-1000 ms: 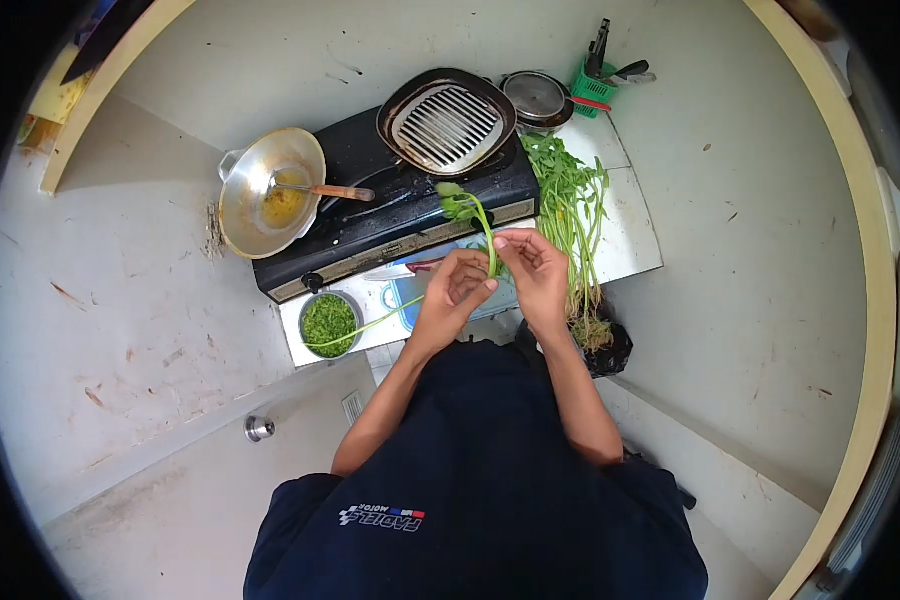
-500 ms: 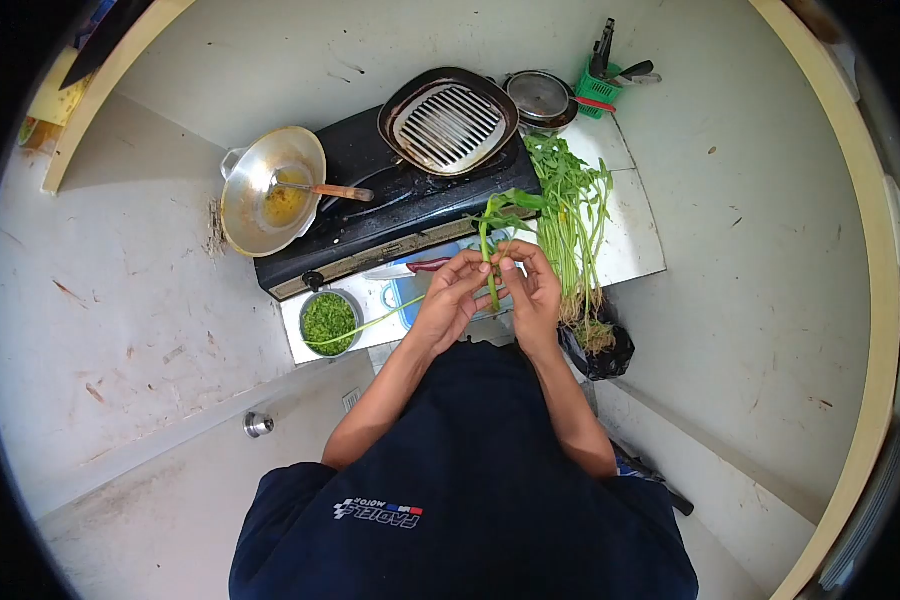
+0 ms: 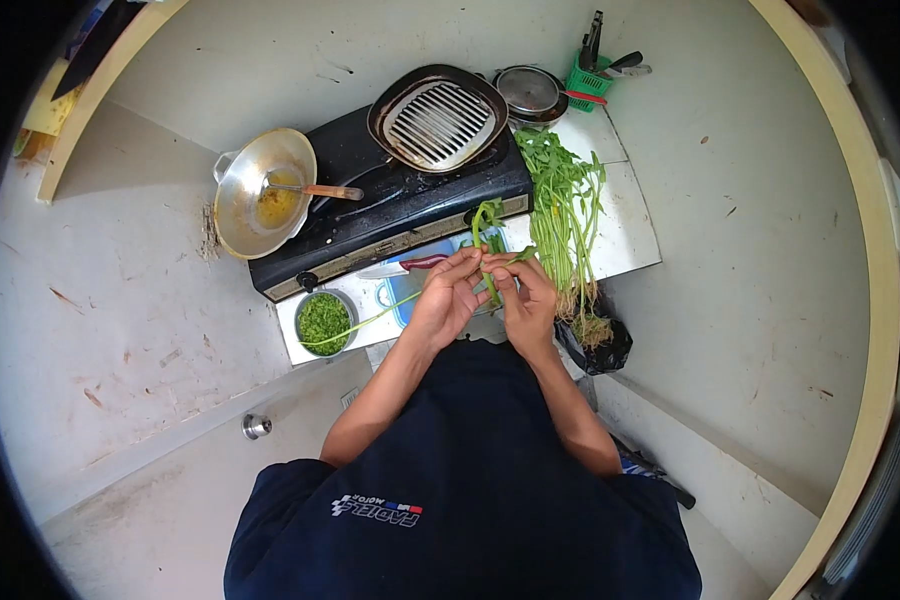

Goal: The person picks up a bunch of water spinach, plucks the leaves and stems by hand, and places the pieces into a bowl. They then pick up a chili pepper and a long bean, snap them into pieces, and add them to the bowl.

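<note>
My left hand [image 3: 444, 302] is closed on a green leafy stem [image 3: 477, 228], which stands up between its fingertips. Beside it, my right hand [image 3: 528, 308] pinches a green leaf [image 3: 518, 257] close to the same stem. A long thin stalk [image 3: 382, 314] runs from near my left hand to the bowl of chopped greens [image 3: 324, 322]. Under my hands is a blue-edged board or tray [image 3: 404, 300], partly hidden. A knife with a dark red handle [image 3: 423, 262] lies at its far edge. To the right lies a bunch of leafy greens with roots [image 3: 565, 215].
Behind is a black stove [image 3: 380, 215] carrying a wok with a wooden-handled ladle [image 3: 260, 225] and a grill pan [image 3: 438, 118]. A lidded pan [image 3: 528, 92] and a green utensil basket [image 3: 587, 85] stand at the back right. A black plastic bag [image 3: 613, 352] sits at the right.
The leaf that stretched rightward from the stem's upper part is no longer there; a leaf now shows at my right fingertips. My right hand has dropped slightly. The view has shifted a little.
</note>
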Demonstrator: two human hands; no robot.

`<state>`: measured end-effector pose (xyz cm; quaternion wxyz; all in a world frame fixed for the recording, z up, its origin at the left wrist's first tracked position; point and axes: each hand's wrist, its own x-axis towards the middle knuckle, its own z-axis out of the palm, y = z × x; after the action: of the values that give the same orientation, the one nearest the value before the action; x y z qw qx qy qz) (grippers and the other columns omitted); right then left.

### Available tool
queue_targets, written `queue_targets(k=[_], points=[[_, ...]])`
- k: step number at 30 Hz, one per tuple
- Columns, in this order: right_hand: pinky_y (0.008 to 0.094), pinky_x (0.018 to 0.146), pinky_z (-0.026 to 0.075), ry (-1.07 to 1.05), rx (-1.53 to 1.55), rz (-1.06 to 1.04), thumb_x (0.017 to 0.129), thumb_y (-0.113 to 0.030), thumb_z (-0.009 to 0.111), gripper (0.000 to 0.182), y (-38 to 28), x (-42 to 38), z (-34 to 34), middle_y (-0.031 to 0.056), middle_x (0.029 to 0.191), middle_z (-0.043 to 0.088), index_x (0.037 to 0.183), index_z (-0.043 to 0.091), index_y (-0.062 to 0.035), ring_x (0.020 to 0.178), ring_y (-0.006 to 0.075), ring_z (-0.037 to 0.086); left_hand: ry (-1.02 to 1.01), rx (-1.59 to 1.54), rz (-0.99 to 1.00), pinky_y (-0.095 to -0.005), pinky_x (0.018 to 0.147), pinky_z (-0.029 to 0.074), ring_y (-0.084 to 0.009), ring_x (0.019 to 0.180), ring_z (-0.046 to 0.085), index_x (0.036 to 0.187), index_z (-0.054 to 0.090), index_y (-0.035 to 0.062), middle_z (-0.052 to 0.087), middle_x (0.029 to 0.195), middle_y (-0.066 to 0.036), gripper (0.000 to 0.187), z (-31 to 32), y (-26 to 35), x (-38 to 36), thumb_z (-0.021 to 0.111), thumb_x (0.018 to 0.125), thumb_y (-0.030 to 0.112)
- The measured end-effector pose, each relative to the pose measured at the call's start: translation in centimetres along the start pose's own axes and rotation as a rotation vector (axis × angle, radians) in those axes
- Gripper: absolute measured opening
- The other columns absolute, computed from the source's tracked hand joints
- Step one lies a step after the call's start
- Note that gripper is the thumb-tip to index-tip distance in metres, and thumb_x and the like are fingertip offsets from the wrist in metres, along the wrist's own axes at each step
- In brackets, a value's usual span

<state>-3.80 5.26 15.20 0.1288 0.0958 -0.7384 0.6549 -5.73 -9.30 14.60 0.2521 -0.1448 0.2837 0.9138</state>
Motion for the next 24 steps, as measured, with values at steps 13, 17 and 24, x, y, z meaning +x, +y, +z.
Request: queue_targets(k=[13,17,24], points=[[0.0293,0.074,0.052,-0.072,-0.062,0.429,0.102,-0.012,0.059,0.027,4.9,0.3,-3.3,0.0065,0.081,0.07,0.127,0.065,-0.004,0.08,0.0122,0.068,0.142,-0.028,0.186,-0.0309,0.077,0.054,-0.0123,0.086,0.06,0.118,0.061,0.0028,0.06,0.094,-0.001,0.019,-1.0,5.2,-1.9,0.06,0.102,0.013],[0.0285,0.073,0.05,-0.226,-0.055,0.464,0.102,-0.01,0.059,0.043,13.3,-2.4,-3.7,0.0074,0.081,0.07,0.144,0.052,-0.005,0.077,0.0125,0.065,0.153,-0.065,0.213,-0.0305,0.078,0.054,-0.0122,0.088,0.059,0.121,0.059,0.0028,0.059,0.097,-0.001,0.021,-1.9,5.2,-2.7,0.057,0.103,0.013],[0.0307,0.075,0.053,-0.311,0.036,0.616,0.099,-0.003,0.058,0.054,21.6,-3.8,-1.9,0.0107,0.084,0.071,0.151,0.04,0.0001,0.079,0.0153,0.067,0.153,-0.118,0.242,-0.03,0.08,0.051,-0.012,0.091,0.058,0.123,0.059,0.0043,0.058,0.099,0.0,0.022,-3.3,4.5,-4.2,0.056,0.104,0.015]])
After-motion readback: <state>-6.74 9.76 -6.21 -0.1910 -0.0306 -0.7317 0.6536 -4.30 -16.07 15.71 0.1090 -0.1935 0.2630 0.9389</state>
